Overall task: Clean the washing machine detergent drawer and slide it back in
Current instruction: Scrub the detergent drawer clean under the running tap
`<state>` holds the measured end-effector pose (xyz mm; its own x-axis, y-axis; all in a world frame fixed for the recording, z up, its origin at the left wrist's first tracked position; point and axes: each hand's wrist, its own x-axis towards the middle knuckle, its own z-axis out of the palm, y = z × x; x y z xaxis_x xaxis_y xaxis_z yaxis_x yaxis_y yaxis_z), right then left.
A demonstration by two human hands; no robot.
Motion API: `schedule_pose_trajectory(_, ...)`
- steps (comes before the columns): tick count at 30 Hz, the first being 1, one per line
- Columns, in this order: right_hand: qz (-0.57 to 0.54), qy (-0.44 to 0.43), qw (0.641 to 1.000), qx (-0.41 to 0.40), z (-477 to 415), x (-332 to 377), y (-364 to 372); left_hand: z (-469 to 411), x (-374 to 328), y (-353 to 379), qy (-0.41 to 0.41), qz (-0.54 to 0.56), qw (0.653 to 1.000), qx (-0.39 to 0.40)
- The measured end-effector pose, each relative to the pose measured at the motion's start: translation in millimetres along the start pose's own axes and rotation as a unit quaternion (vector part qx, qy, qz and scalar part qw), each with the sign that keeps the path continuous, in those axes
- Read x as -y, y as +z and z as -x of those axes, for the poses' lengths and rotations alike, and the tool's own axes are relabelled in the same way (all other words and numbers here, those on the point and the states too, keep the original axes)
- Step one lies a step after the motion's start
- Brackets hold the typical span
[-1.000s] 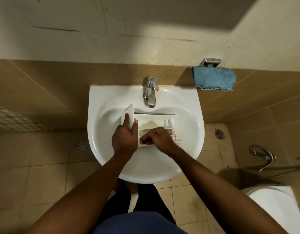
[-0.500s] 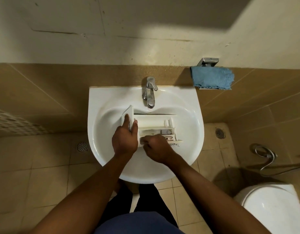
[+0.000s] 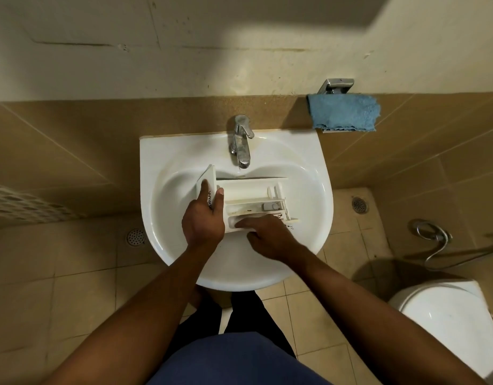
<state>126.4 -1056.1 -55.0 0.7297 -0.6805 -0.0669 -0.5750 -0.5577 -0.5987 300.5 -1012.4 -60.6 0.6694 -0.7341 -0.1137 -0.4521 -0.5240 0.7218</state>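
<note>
Grips detergent drawer (image 3: 250, 193) by its front panel with left hand (image 3: 202, 223), forefinger clamped on the outer face, thumb on the inner. Lays right hand (image 3: 270, 237) fingers, straight and together, inside nearest compartment. Holds drawer in washbasin (image 3: 309, 162), below faucet (image 3: 241, 143).

Both forearms (image 3: 162, 295) are bare behind the left hand (image 3: 203, 222) and the right hand (image 3: 270, 238). Below the hands, a blue shirt (image 3: 234, 359) sits above black trousers (image 3: 253, 312).
</note>
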Motion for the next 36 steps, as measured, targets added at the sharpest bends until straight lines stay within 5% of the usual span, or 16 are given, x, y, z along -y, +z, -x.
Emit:
schedule_pose_trajectory(3, 0.033, 0.095, 0.994, 0.031, -14, -17, -22, 0, 2, 1, -0.002, 0.008, 1.0, -0.001)
schedule_pose_trajectory(5, -0.089, 0.199, 0.975, -0.037, -40, -11, -36, 0, 3, 0, -0.001, 0.008, 1.0, -0.001)
schedule_pose_trajectory(6, -0.229, 0.256, 0.936, -0.08, -57, -5, -41, 0, 3, 0, -0.001, 0.008, 1.0, -0.002)
schedule_pose_trajectory(8, -0.5, 0.329, 0.791, -0.124, -92, 3, -48, 1, 2, 0, 0.002, 0.009, 1.0, -0.002)
schedule_pose_trajectory(10, -0.637, 0.345, 0.682, -0.103, -123, 3, -51, 1, 1, 0, 0.008, 0.007, 1.0, -0.004)
schedule_pose_trajectory(14, -0.766, 0.348, 0.537, -0.068, -156, 7, -44, 0, 3, 0, 0.013, -0.003, 1.0, -0.005)
schedule_pose_trajectory(16, -0.774, 0.348, 0.525, -0.068, -159, 11, -42, 0, 3, 0, 0.012, -0.007, 1.0, -0.004)
schedule_pose_trajectory(22, -0.767, 0.345, 0.537, -0.06, -144, 9, -53, -1, 4, 1, 0.015, -0.011, 1.0, 0.001)
schedule_pose_trajectory(30, -0.471, 0.383, 0.794, -0.044, -61, 26, -29, -2, 2, 2, 0.01, -0.018, 1.0, 0.006)
schedule_pose_trajectory(33, -0.188, 0.185, 0.963, -0.053, -25, 27, 14, -3, 1, 1, 0.002, -0.019, 1.0, 0.02)
schedule_pose_trajectory(36, 0.072, 0.052, 0.996, 0.004, -3, 27, 30, -2, 1, -1, 0.004, -0.01, 1.0, 0.02)
